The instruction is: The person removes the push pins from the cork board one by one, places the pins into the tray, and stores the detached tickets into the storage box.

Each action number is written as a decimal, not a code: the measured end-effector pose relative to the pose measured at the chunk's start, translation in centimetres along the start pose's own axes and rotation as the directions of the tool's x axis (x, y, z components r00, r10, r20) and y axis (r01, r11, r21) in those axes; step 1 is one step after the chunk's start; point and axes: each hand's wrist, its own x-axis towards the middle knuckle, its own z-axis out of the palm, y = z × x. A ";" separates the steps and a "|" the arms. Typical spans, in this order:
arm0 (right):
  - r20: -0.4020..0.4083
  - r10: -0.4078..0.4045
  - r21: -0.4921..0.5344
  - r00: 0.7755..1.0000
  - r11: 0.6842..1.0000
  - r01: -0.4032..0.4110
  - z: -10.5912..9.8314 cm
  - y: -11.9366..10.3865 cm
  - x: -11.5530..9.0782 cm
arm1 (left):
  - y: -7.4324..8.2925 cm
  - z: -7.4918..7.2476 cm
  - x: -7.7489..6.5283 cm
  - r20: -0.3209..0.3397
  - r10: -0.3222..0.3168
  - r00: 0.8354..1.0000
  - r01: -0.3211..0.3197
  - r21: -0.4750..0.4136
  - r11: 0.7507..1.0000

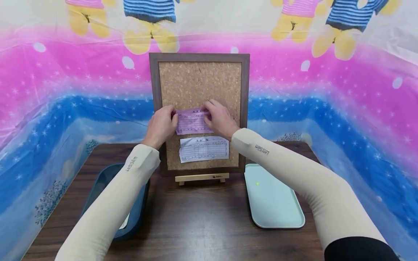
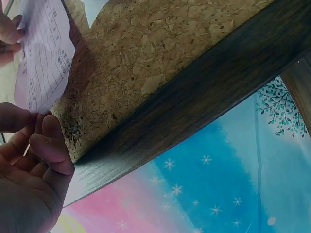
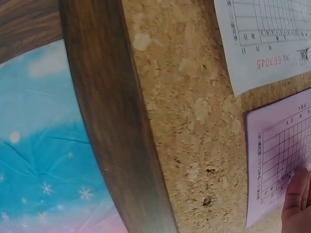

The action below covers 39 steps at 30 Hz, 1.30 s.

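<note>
A pink printed form [image 1: 192, 123] is held against the middle of a framed cork board [image 1: 200, 81]. My left hand [image 1: 161, 125] pinches its upper left corner between thumb and fingers; in the left wrist view that edge of the pink form [image 2: 46, 63] bows off the cork. At the upper right, my right hand [image 1: 220, 117] grips the form with the thumb in front. Just below, a white printed form [image 1: 204, 149] hangs on the cork, with its red serial number showing in the right wrist view.
The board leans on a small wooden easel [image 1: 202, 177] on a dark wooden table [image 1: 196, 224]. A blue tray [image 1: 140, 217] stands at the left, partly behind my left sleeve. On the right, a pale green tray [image 1: 277, 206] holds a tiny yellow item [image 1: 257, 183]. Patterned cloth [image 1: 281, 87] hangs around the table.
</note>
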 end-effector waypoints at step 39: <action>-0.020 0.066 -0.087 0.998 0.994 -0.068 0.8 -0.9 1.6 | -0.5 0.5 -0.2 -0.003 0.005 1.000 -0.005 0.025 1.000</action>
